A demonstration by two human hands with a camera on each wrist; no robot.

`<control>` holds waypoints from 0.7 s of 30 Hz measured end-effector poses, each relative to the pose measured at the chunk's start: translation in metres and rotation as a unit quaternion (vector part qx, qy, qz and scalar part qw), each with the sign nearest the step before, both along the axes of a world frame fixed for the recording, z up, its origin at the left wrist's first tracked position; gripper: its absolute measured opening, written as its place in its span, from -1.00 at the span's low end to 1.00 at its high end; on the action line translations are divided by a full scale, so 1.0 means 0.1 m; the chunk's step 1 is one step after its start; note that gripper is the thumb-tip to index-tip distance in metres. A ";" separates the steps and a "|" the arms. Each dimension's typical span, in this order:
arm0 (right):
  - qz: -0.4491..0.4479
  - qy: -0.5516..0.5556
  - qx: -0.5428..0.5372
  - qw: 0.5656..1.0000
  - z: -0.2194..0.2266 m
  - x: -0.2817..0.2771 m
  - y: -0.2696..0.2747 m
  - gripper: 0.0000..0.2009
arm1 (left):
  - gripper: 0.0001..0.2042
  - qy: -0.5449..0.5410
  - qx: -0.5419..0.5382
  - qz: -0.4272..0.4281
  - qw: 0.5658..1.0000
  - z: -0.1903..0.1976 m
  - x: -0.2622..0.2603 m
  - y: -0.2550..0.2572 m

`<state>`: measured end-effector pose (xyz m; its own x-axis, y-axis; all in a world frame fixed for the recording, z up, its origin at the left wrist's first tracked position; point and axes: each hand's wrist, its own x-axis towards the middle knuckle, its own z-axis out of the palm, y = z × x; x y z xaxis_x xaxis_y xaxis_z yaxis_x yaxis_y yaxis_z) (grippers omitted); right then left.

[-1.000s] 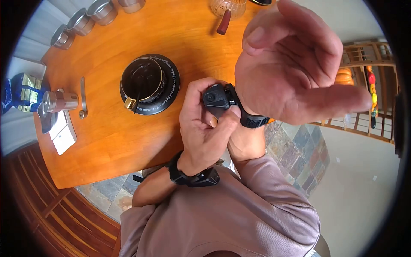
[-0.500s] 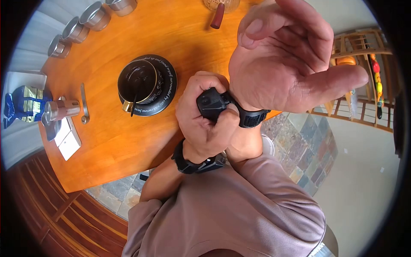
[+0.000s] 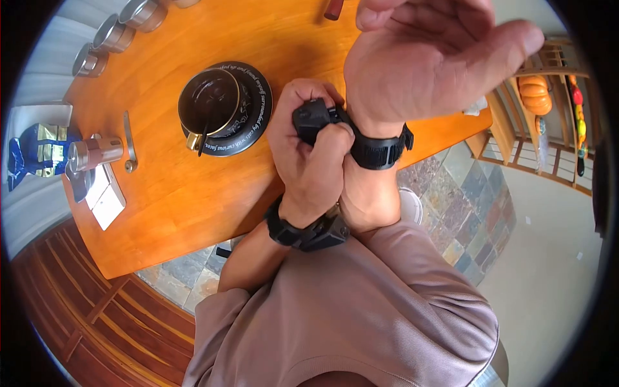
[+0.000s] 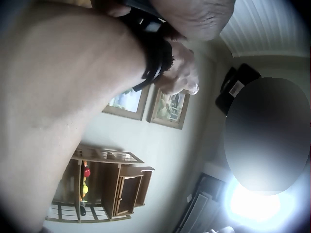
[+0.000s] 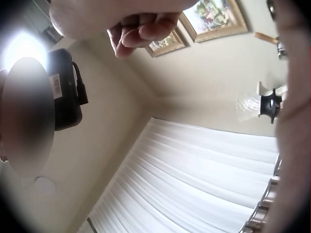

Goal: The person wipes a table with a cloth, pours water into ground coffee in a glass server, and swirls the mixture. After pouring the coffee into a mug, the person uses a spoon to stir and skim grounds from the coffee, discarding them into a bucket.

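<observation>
My left hand (image 3: 304, 164) curls round a black wrist camera (image 3: 311, 120) at the inner side of my right wrist, its thumb bent against the mount. A black strap (image 3: 377, 151) circles that wrist. Palm up, my right hand (image 3: 432, 71) holds nothing; its fingers bend loosely, their tips cut off by the head view's top edge. Those fingers (image 5: 153, 31) show at the top of the right wrist view. Another black camera (image 3: 325, 233) is strapped on my left wrist. Left of my hands, a dark cup (image 3: 187, 106) with a spoon (image 3: 202, 143) stands on a black lettered saucer (image 3: 248, 137).
On the wooden table (image 3: 167, 200) lie a metal scoop (image 3: 129, 145) and white cards (image 3: 106, 203). A metal cylinder (image 3: 95, 153) and blue bag (image 3: 42, 151) are at the left, metal cups (image 3: 113, 33) at the back. A wooden shelf (image 3: 503, 119) stands to the right.
The head view has shifted, and both hands sit higher in it. The right hand's fingertips have left the frame. The left hand's fingers have closed further round the wrist camera.
</observation>
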<state>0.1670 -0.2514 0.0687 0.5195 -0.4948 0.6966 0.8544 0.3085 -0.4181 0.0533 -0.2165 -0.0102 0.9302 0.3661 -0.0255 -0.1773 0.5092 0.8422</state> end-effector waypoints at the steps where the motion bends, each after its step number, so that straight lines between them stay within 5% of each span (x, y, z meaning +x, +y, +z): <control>1: 0.023 0.015 -0.046 0.999 0.00 -0.01 -0.02 -0.26 | -0.81 -0.002 -0.021 -0.006 1.000 0.01 0.01 0.01; 3: 0.018 0.074 -0.008 0.997 -0.02 -0.02 -0.01 -0.25 | -0.82 0.000 -0.040 -0.014 0.999 0.05 0.03 0.03; 6: 0.126 0.102 -0.003 0.987 -0.08 0.09 0.01 -0.28 | -0.85 0.011 -0.072 -0.035 0.997 0.07 0.05 0.06; 15: 0.115 0.215 -0.028 0.969 -0.22 0.16 0.04 -0.41 | -0.87 0.067 -0.059 -0.112 0.990 -0.01 0.13 0.17; 17: 0.164 0.231 0.038 0.958 -0.13 0.08 -0.02 -0.41 | -0.83 0.069 -0.037 -0.105 0.991 0.06 0.07 0.16; 21: 0.071 0.093 -0.034 0.993 -0.23 0.03 -0.06 -0.45 | -0.77 0.035 -0.056 -0.043 0.997 0.02 -0.14 0.04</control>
<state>0.1705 -0.2572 0.0455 0.7036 -0.3626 0.6112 0.7102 0.3862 -0.5885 0.0394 -0.2130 -0.0086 0.9526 0.2758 -0.1283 -0.0712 0.6122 0.7875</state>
